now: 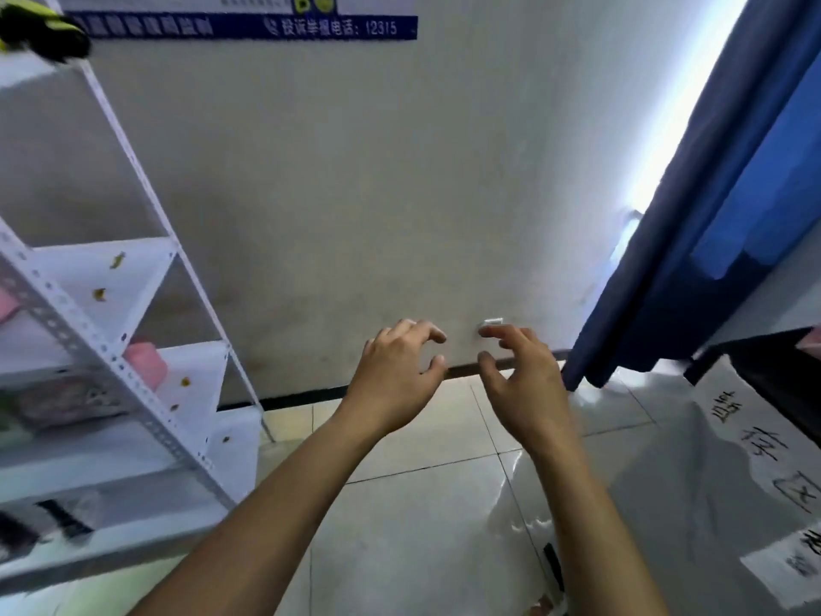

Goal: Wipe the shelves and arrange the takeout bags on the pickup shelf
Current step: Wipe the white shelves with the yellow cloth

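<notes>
From the head view, my two forearms lie nearest, reaching forward over the tiled floor (400, 517) toward the bare wall (355, 193). My left hand (395, 371) and right hand (520, 375) hover side by side, near each other but not touching, palms down, fingers loosely curled and spread. Neither grip has hold of anything; no cloth and no bag is in them.

The white metal shelf (111, 357) stands well off to my left against the wall, with small yellowish specks on its boards and a pink thing (144, 362) on one level. I cannot make out any takeout bags for certain; the lower shelf contents are blurred.

I judge I am between steps, facing away from the work. The next move calls for turning left and taking up a cloth or a bag.
</notes>
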A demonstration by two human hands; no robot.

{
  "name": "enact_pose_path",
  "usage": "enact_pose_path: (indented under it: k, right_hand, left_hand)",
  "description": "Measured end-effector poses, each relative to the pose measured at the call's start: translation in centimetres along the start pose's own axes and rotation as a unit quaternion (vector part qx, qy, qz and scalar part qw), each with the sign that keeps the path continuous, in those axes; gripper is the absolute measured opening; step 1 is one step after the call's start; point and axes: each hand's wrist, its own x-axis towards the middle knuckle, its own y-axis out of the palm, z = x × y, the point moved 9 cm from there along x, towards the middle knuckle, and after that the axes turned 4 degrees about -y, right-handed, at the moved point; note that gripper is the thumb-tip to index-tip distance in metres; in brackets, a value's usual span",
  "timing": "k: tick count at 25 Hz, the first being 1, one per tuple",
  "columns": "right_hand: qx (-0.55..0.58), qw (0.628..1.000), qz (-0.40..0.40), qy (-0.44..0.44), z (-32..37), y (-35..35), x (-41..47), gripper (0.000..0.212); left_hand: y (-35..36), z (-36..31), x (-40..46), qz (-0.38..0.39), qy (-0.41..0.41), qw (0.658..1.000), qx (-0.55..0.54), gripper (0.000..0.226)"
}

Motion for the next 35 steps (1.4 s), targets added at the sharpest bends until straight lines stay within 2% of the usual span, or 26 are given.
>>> enact_pose_path:
  k: [6, 9, 18, 26, 35]
  right_hand:
    - [0.015, 0.989, 0.109, -0.101, 8.3, 12.8, 5.6, 0.026]
    - [0.02, 0.981, 0.133, -0.138, 12.0, 18.0, 8.2, 0.027]
    - [0.084, 0.953, 0.214, -0.2, 19.0, 30.4, 14.2, 0.026]
    - [0.14, 0.903, 0.279, -0.294, 23.2, 37.7, 25.9, 0.027]
    - [0.258, 0.817, 0.307, -0.414, 36.4, 39.7, 36.0, 0.026]
  left_hand:
    - [-8.1, 11.4, 0.9, -0.069, -0.1, 0.993, 0.016, 0.026]
    - [-11.8, 16.4, 1.1, -0.108, -0.136, 0.985, 0.017, 0.025]
    - [-18.4, 26.2, 2.8, -0.174, -0.221, 0.959, 0.044, 0.023]
    - [-22.5, 28.9, 11.7, -0.262, -0.301, 0.914, 0.072, 0.024]
    - [-31.3, 27.9, 17.3, -0.379, -0.337, 0.845, 0.17, 0.023]
